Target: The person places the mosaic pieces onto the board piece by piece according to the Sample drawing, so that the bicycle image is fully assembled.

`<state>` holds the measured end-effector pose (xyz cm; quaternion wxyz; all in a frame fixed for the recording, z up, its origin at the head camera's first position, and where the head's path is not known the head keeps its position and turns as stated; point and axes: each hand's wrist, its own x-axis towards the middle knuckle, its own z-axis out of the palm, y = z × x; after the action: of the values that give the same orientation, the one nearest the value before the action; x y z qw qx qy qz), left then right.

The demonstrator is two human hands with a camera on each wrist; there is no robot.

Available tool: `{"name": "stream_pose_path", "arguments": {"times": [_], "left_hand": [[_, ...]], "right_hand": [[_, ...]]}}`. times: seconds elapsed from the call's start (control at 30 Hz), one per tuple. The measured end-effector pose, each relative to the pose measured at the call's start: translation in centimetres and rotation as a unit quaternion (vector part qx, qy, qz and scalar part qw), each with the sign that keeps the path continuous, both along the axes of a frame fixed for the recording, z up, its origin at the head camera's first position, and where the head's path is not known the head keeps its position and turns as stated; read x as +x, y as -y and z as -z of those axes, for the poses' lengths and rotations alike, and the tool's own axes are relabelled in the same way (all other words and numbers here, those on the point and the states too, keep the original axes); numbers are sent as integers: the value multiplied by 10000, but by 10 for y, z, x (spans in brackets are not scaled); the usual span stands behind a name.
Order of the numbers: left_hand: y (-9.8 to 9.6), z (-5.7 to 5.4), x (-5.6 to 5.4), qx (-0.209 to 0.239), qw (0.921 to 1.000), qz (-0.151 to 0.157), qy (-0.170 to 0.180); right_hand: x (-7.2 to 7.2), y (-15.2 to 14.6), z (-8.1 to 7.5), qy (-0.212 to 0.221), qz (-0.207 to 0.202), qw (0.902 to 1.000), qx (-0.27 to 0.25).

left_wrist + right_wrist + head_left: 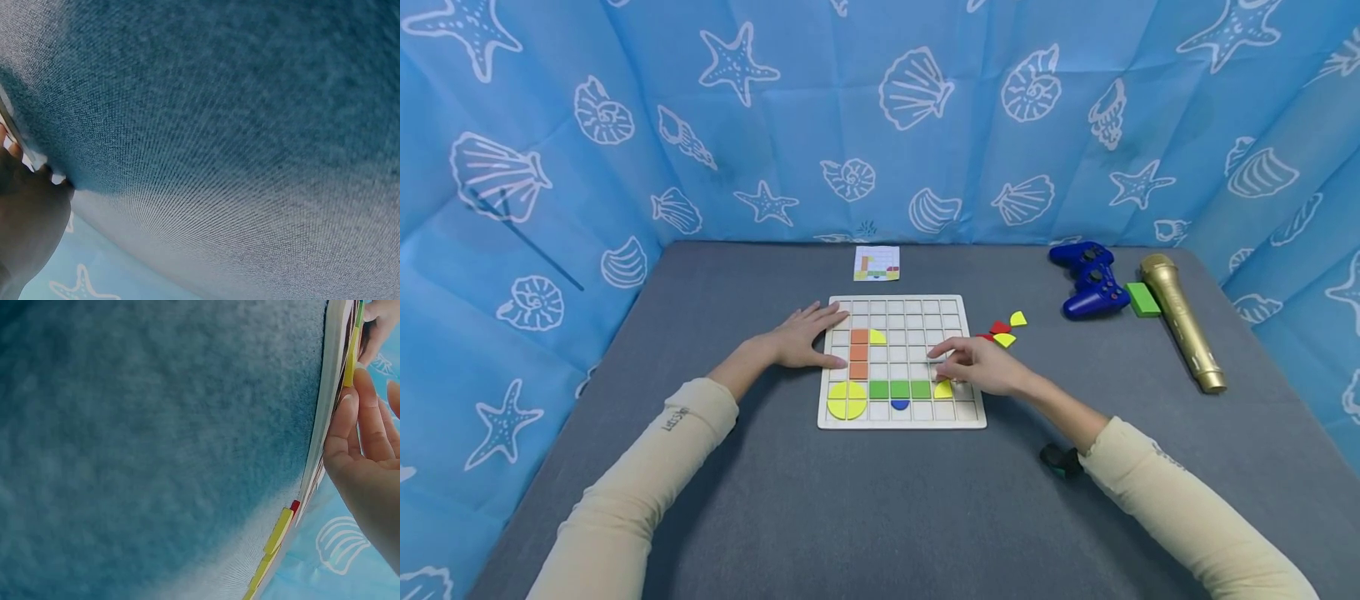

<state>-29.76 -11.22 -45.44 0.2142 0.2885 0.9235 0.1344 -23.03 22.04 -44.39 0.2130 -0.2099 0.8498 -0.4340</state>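
Note:
In the head view a white grid board [898, 414] lies on the table. My left hand [803, 336] rests at its left edge, fingers spread. Three orange squares [859, 353] form a column with a yellow quarter piece [877, 337] beside the top one. Below them sit a yellow circle of quarter pieces [846, 401], three green squares [899, 389] in a row, and a blue half-circle [900, 405]. My right hand [988, 367] is over the board's right side. Its bent thumb and index fingertips are right at a yellow quarter piece [350, 365] beside the green row.
Loose red pieces [1001, 327] and yellow quarter pieces [1018, 319] lie right of the board. A pattern card [876, 263] lies behind it. Farther right are a blue game controller [1090, 281], a green block [1142, 300] and a gold microphone [1182, 321]. A dark object [1058, 459] lies near the right sleeve.

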Motion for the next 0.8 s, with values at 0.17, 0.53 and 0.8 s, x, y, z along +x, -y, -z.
{"name": "stream_pose_path", "arguments": {"times": [0.17,0.53,0.8], "left_hand": [[0,0,0,-13,10000,-14,13],[0,3,0,92,9999,-42,-18],[1,5,-1,56,10000,-40,-71]], "right_hand": [[1,-1,-1,69,-55,9999,-48],[0,-5,-5,434,-69,9983,-382],[-7,-30,-13,1717,918,9706,-1414]]}}
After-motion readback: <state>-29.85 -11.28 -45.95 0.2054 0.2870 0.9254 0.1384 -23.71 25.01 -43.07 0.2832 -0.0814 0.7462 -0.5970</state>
